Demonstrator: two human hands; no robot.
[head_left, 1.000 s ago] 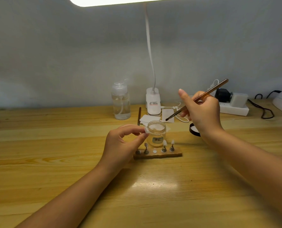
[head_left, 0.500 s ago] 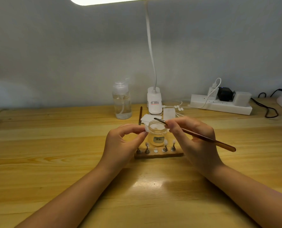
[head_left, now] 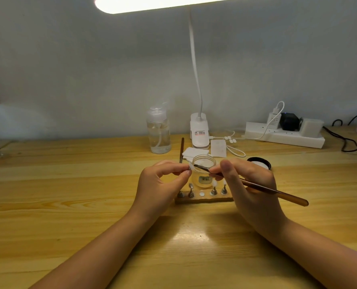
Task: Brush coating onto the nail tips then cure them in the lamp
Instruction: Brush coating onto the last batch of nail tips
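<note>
- Head cam: left hand (head_left: 161, 184) pinches a pale, curved nail tip (head_left: 191, 166) just in front of the clear glass jar (head_left: 203, 174).
- Right hand (head_left: 250, 184) grips a slim brown brush (head_left: 257, 186), bristles touching the tip.
- Wooden stand (head_left: 203, 198) with little metal pegs sits below on the glossy pine table (head_left: 69, 205).

Jar (head_left: 203, 174) behind nail stand (head_left: 203, 198)

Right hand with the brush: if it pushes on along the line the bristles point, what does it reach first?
Likely the nail tip pinched in the left hand. The right hand aims its brush leftward, bristles almost at that tip above the open glass jar. Depth is unclear from this single view.
</note>
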